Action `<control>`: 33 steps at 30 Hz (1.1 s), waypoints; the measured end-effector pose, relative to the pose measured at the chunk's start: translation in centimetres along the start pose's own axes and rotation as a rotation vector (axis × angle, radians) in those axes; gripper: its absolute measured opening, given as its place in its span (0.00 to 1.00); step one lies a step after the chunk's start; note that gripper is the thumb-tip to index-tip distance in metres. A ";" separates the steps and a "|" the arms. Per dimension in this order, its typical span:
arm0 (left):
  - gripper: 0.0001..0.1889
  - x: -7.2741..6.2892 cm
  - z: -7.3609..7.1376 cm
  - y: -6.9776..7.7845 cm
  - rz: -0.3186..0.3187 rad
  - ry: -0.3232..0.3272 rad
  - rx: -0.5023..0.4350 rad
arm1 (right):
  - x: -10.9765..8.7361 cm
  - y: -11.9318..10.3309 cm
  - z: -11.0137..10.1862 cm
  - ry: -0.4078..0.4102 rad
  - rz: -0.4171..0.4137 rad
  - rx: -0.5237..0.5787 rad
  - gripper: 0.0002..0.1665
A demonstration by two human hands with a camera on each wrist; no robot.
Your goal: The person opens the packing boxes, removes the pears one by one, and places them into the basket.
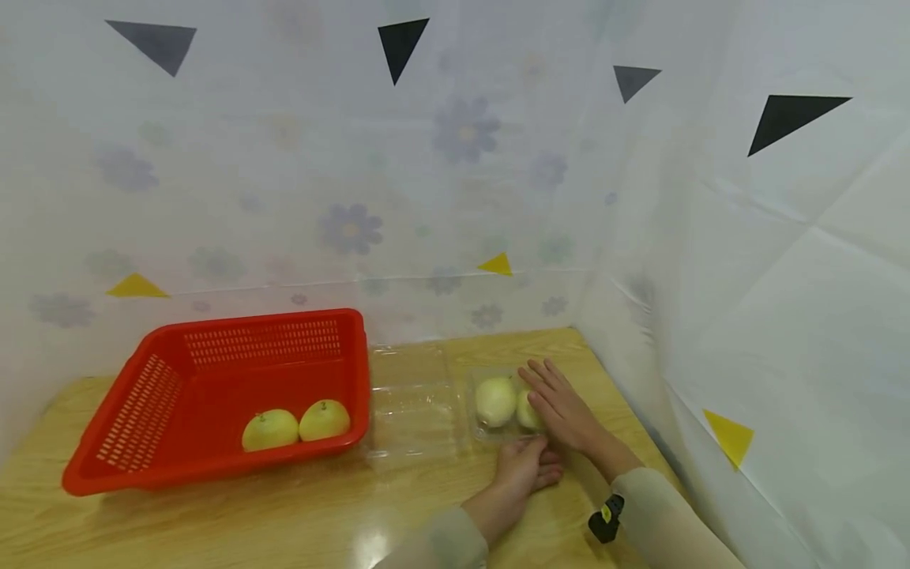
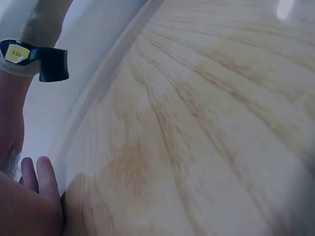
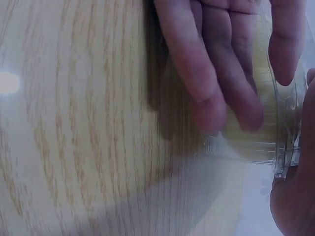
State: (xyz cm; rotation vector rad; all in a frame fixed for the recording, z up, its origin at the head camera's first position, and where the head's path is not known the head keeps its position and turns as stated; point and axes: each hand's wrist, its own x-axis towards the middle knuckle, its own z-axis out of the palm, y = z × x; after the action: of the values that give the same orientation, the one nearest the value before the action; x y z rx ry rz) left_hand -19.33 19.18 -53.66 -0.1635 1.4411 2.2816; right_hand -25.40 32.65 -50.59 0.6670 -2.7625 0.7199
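A clear plastic box on the table contains two pale yellow pears. Over its right side lies my right hand, fingers straight and spread, partly covering one pear. At the box's front edge is my left hand, its thumb touching the rim and its other fingers loosely extended below. In the right wrist view, those left fingers lie along the box wall, while part of my right hand shows beside the rim. The left wrist view catches only part of my left hand.
A red plastic basket stands on the left with two more pears inside. Between basket and box lies another clear plastic container, opened flat. The wooden table meets a white curtain at the back and right.
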 end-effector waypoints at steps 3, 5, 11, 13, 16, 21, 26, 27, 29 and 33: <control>0.15 0.1 0.5 -0.1 0.019 0.042 0.011 | 0.2 0.0 0.2 0.002 -0.011 0.007 0.28; 0.14 0.2 0.7 -0.2 0.032 0.060 0.010 | 0.4 0.0 0.3 0.002 -0.019 0.013 0.28; 0.13 0.4 1.0 0.0 -0.030 0.025 -0.086 | 0.7 0.0 0.5 0.007 -0.049 0.078 0.26; 0.13 0.5 1.0 0.0 -0.060 0.006 -0.094 | 0.8 0.2 0.5 0.005 -0.057 0.103 0.26; 0.14 0.6 1.3 -0.3 -0.065 0.013 -0.079 | 0.8 0.6 0.2 -0.023 -0.061 0.155 0.26; 0.15 0.8 2.4 -1.2 -0.041 0.027 -0.073 | 0.4 1.5 -1.5 -0.021 0.080 0.468 0.27; 0.18 0.8 2.3 -1.6 -0.013 0.013 -0.058 | 0.2 2.0 -3.3 0.082 0.397 0.559 0.27; 0.18 0.8 2.2 -1.4 -0.004 0.015 -0.051 | 0.2 2.1 -3.4 0.069 0.453 0.541 0.28; 0.19 0.6 2.1 -1.3 -0.002 0.013 -0.044 | -0.1 2.5 -3.8 0.024 0.545 0.525 0.30; 0.20 0.6 2.0 -1.0 -0.002 -0.006 -0.046 | -0.7 2.9 -3.9 -0.053 0.661 0.505 0.30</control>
State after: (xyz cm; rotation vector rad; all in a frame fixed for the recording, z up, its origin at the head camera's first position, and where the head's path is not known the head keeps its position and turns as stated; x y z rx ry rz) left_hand -19.14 21.50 -53.75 -0.1718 1.3863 2.3127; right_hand -25.87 37.12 -48.64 -0.2030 -2.8543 1.5742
